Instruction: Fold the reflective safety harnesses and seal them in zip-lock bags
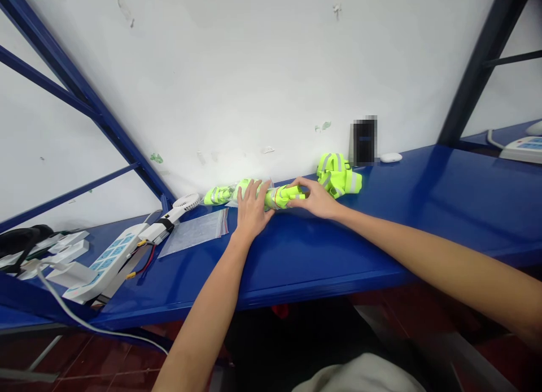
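A rolled neon-yellow reflective vest (283,195) with a thin red band round it lies on the blue table (381,222) near the wall. My left hand (252,208) lies over its left part, fingers curved round the roll. My right hand (315,198) pinches its right end. More neon-yellow fabric, another rolled piece (218,195), shows just left of my left hand. A folded neon-yellow vest (339,174) sits a little beyond my right hand.
A clear zip bag (195,231) lies flat to the left. Further left are a small white handheld fan (178,208), a white power strip (101,268) with cables and plugs. A dark upright object (364,140) and a small white puck (390,157) stand by the wall.
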The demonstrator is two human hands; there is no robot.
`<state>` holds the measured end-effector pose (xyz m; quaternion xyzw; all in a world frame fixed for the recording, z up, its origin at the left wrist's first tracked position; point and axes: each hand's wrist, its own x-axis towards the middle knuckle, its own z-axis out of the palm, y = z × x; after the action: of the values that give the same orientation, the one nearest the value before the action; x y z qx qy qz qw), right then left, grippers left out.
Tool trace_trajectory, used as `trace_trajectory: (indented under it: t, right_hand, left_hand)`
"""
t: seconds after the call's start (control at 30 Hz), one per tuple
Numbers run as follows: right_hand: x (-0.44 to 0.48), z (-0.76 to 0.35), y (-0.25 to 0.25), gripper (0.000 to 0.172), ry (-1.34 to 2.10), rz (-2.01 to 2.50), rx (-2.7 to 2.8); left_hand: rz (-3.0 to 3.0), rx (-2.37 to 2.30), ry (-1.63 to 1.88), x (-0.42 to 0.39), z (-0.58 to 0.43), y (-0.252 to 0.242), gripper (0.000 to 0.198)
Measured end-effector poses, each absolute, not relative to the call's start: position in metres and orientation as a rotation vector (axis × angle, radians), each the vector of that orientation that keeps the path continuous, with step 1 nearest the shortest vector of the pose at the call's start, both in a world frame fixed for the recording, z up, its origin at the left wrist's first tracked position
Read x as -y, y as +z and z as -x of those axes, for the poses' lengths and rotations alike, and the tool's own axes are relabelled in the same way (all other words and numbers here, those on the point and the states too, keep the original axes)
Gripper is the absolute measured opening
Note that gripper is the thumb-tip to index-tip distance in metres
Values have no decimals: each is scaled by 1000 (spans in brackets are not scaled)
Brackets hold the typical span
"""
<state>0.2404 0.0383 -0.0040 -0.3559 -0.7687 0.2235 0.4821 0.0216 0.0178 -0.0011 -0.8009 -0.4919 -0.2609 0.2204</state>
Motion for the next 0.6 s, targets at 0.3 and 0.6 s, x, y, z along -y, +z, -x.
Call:
trace_trajectory:
  t: [0.3, 0.6]
  right_hand:
    - [-32, -242, -1, 28, 522, 852, 1947]
    - [-38, -241, -7, 36, 467, 839, 1948]
  left_hand:
    - [2407, 1273, -675, -15, -24, -1, 57]
    - [2488, 1247, -702, -12, -29, -1, 57]
